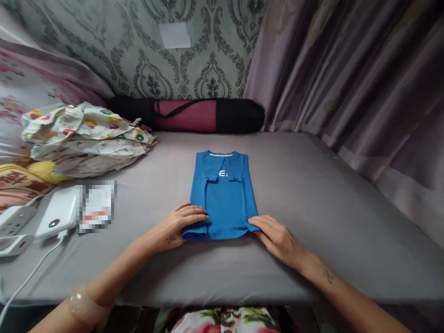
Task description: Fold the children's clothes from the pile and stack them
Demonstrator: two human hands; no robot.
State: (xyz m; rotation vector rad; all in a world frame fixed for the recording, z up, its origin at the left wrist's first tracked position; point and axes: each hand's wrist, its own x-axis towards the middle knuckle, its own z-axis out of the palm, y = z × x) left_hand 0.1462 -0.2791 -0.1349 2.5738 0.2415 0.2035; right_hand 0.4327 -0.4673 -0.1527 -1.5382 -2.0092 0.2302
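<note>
Blue shirt (225, 203), lettering (223, 174) partly covered, hands (187, 223) at near corners

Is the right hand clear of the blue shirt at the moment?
No, the right hand has its fingers on the near right corner of the blue shirt.

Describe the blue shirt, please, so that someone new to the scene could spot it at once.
Start at the long black-and-maroon bag by the wall. On the grey sheet before it lies the folded blue shirt, collar towards the bag. Solid blue with white lettering, it differs from the pale printed cloths at left.
</note>
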